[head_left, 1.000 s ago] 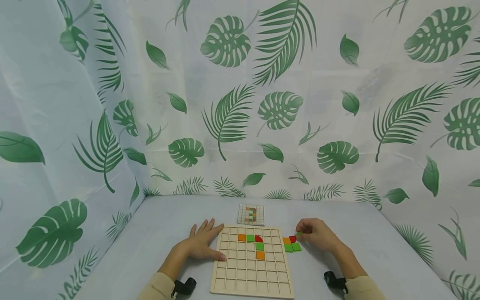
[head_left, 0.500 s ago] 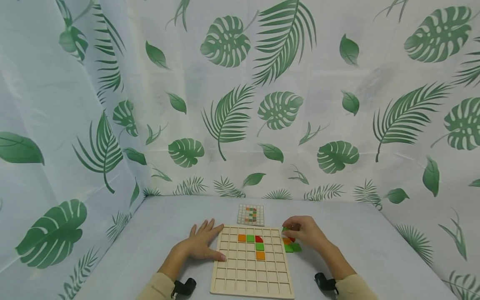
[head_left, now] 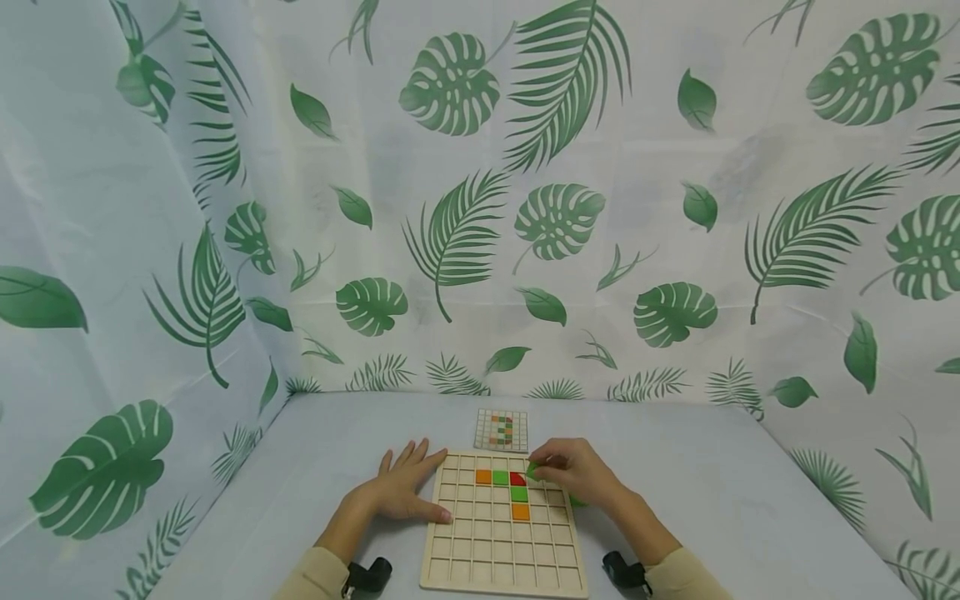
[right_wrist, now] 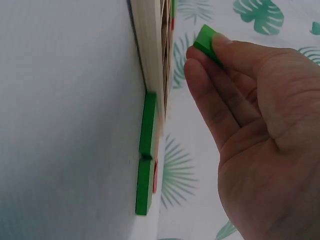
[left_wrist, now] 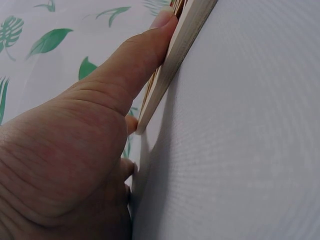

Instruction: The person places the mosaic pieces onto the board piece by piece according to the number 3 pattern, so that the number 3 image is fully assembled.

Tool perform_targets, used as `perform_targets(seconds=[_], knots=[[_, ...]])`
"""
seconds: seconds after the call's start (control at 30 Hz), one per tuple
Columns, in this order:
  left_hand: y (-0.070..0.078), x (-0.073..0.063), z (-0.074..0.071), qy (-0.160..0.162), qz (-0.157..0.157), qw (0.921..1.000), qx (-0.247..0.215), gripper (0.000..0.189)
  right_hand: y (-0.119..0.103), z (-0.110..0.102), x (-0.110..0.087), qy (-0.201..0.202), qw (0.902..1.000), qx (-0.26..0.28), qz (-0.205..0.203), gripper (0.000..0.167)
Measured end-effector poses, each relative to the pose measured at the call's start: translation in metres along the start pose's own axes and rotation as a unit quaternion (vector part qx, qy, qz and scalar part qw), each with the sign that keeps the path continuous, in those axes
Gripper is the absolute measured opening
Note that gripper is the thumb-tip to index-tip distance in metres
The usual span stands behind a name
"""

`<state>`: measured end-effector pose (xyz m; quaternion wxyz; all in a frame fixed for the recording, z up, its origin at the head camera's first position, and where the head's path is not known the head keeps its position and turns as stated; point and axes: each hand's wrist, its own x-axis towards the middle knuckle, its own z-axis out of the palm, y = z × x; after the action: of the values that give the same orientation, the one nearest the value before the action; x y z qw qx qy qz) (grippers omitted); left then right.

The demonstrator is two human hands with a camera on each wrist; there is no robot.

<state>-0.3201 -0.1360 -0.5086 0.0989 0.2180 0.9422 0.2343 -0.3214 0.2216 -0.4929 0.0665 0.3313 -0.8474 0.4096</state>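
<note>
A wooden grid board [head_left: 472, 550] lies on the table, with orange, green and red tiles set in some of its squares. My left hand [head_left: 401, 487] rests at the board's left edge, fingers spread and thumb [left_wrist: 145, 55] over the rim. Between thumb and fingertips my right hand [head_left: 581, 475] pinches a green tile [right_wrist: 206, 42], held above the board's upper right part, just right of the red tile [head_left: 518, 479]. Two green tiles [right_wrist: 145, 150] lie beside the board's right edge, with a red one [right_wrist: 155, 175] partly hidden behind them; in the head view my right hand covers most of this group.
A small card [head_left: 502, 429] printed with a coloured grid pattern lies just beyond the board's far edge. A leaf-patterned curtain [head_left: 465, 250] hangs behind and to the left of the white table [head_left: 712, 483]. Black wrist cameras [head_left: 369, 575] sit on both wrists.
From the loose tiles at the right, my right hand has moved left over the board, carrying the green tile. The left hand stays where it was.
</note>
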Motion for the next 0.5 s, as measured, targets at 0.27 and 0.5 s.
perform_targets(seconds=[0.27,0.5], knots=[[0.001,-0.001,0.001,0.004,0.002,1.0,0.001,0.115,-0.009,0.014,0.006,-0.026,0.9996,0.004,0.001,0.016],[0.002,-0.002,0.0,0.006,0.002,1.0,0.003,0.114,-0.018,0.023,0.008,-0.044,0.9983,0.038,-0.005,0.013]])
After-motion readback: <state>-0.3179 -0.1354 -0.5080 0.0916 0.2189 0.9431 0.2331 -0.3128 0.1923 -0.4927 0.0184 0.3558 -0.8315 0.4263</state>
